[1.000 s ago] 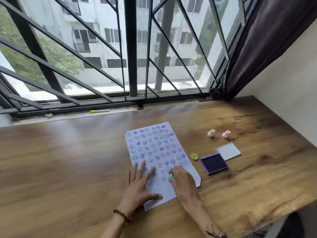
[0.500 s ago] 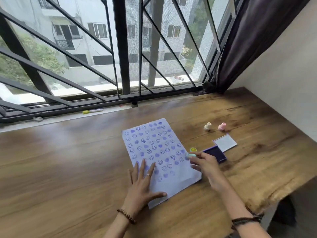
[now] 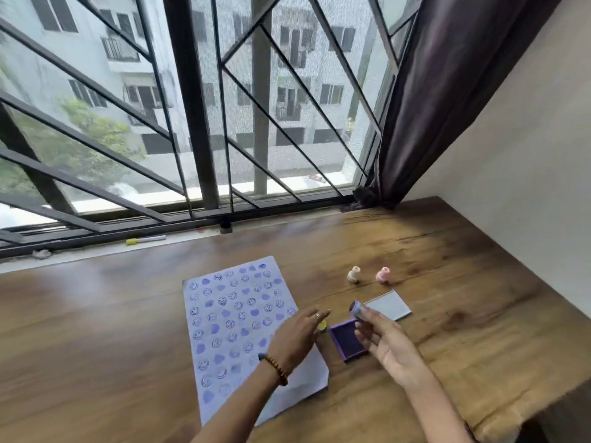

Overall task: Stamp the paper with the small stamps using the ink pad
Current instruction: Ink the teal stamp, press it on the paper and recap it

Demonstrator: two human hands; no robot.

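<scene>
A white paper (image 3: 230, 318) covered with purple smiley and heart prints lies on the wooden table (image 3: 96, 330). My right hand (image 3: 380, 340) holds a small teal stamp (image 3: 356, 309) above the open purple ink pad (image 3: 347, 342), its inked face turned up and left. My left hand (image 3: 295, 338) reaches across the paper's right edge, fingers spread, over a small yellow-green stamp (image 3: 322, 326) that is mostly hidden beneath it. The ink pad's white lid (image 3: 388, 304) lies just beyond the pad.
A cream stamp (image 3: 354, 274) and a pink stamp (image 3: 382, 274) stand behind the lid. A yellow-capped marker (image 3: 145, 240) lies on the sill below the barred window. A wall and dark curtain (image 3: 447, 91) close off the right side; the table edge runs at lower right.
My right hand lifted the teal stamp off the paper and carried it right, over the ink pad. My left hand left the paper's lower part and moved right toward the yellow-green stamp.
</scene>
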